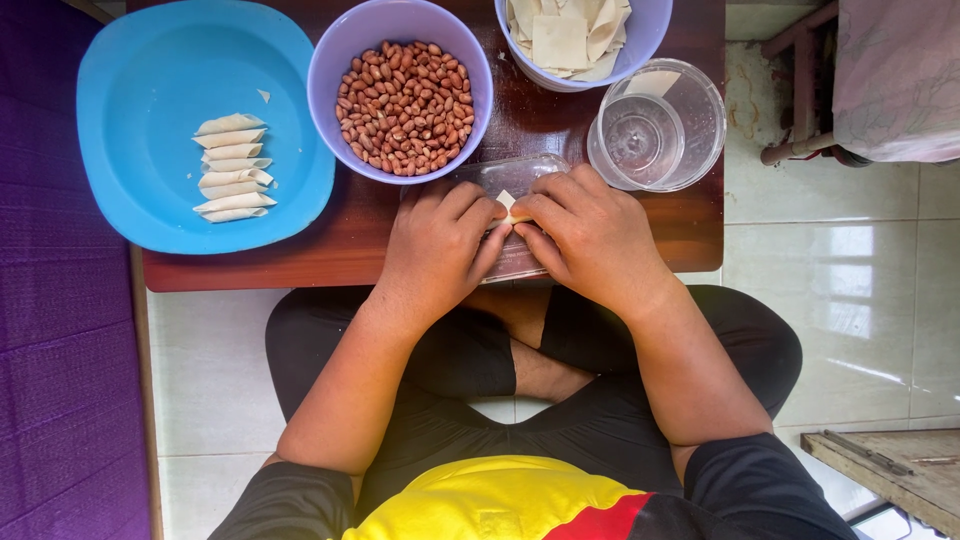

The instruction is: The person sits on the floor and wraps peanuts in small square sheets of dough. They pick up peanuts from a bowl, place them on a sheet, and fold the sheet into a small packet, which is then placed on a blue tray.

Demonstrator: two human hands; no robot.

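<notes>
At the desk's [300,255] near edge, the left hand [440,245] and right hand [590,235] meet over a clear plastic sheet [515,175], fingers curled and pinched together on a small pale dough wrapper [508,203]. Just behind them sits a purple bowl of peanuts [400,90]. A blue plate [150,90] at the desk's left end holds finished rolls [232,167].

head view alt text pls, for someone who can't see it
Seen from above, a seated person's left hand and right hand pinch a small pastry wrapper over a clear board on a low wooden table. Beyond are a bowl of peanuts, a blue plate holding rolled wrappers, a bowl of flat wrappers and a clear cup.
</notes>
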